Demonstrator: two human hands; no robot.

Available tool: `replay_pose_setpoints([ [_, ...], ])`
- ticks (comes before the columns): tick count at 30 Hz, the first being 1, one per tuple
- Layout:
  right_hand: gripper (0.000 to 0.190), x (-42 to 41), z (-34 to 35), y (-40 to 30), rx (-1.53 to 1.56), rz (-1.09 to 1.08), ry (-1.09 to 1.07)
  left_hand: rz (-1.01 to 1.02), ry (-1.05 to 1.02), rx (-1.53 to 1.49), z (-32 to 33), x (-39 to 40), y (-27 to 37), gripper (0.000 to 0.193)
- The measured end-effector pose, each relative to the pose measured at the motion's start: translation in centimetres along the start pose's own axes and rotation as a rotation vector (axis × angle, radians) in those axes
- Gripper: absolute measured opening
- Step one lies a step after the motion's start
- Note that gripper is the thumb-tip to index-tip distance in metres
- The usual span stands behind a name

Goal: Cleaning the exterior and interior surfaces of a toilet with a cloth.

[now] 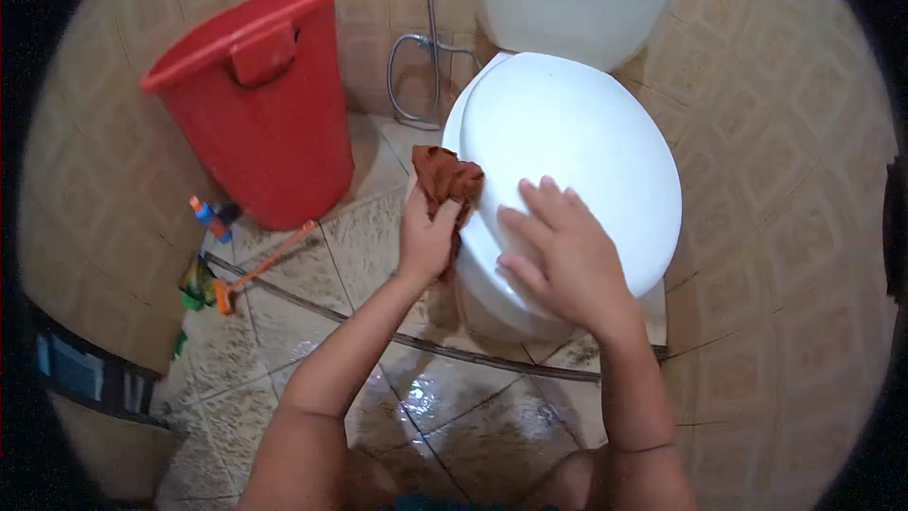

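Observation:
A bunched reddish-brown cloth (pixel 447 177) is gripped in my left hand (pixel 423 234), beside the left edge of the toilet. The white toilet lid (pixel 574 135) is down over the bowl (pixel 489 277). Over the lid's front left part is my right hand (pixel 567 248), palm down with fingers apart and nothing in it. Whether its fingers touch the lid I cannot tell. Behind the lid rises the white cistern (pixel 574 0).
A large red plastic bin (pixel 269 106) stands at the left, near a metal hose (pixel 391 74). An orange-handled brush (pixel 262 266), a blue and orange bottle (pixel 211 218) and a green-and-yellow pack (pixel 197 284) lie on the floor. A raised step edge (pixel 454 353) crosses the wet tiles (pixel 425 397).

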State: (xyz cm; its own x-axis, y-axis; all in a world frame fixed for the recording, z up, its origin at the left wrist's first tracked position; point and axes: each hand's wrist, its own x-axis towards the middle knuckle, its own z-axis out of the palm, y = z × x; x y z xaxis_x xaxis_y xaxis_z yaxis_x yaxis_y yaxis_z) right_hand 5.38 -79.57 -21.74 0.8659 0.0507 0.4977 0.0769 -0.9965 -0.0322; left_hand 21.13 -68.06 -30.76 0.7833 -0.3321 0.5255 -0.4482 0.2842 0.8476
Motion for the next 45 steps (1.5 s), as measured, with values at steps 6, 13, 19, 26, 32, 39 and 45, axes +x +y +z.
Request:
replay_pose_setpoints([
  [6,0.043,-0.9,-2.3,1.9,0.212,-0.084,-0.004,-0.238,-0.052,0.087,0.7,2.3,0.9,0.032],
  [13,0.034,-6.3,-11.5,3.8,0.448,-0.063,0.411,-0.136,0.082,0.670,-1.1,2.9,-1.0,0.036],
  [19,0.030,-9.9,-13.7,6.3,0.430,0.095,0.410,-0.106,0.027,0.886,-1.4,4.5,0.1,0.035],
  [26,0.029,-4.8,-7.8,6.8,0.564,0.103,0.154,-0.370,0.054,0.358,0.4,7.1,0.4,0.027],
  [32,0.046,-0.9,-3.4,5.2,0.167,0.053,0.024,-0.400,-0.101,0.179,-0.1,14.3,-5.0,0.033],
  [39,0.055,4.5,-4.5,1.5,0.165,0.393,-0.263,-0.321,-0.329,-0.007,2.7,25.2,-15.0,0.044],
  [45,0.081,7.4,1.3,-4.0,-0.355,0.733,-0.361,-0.148,-0.341,0.556,7.3,32.3,-17.2,0.052],
])
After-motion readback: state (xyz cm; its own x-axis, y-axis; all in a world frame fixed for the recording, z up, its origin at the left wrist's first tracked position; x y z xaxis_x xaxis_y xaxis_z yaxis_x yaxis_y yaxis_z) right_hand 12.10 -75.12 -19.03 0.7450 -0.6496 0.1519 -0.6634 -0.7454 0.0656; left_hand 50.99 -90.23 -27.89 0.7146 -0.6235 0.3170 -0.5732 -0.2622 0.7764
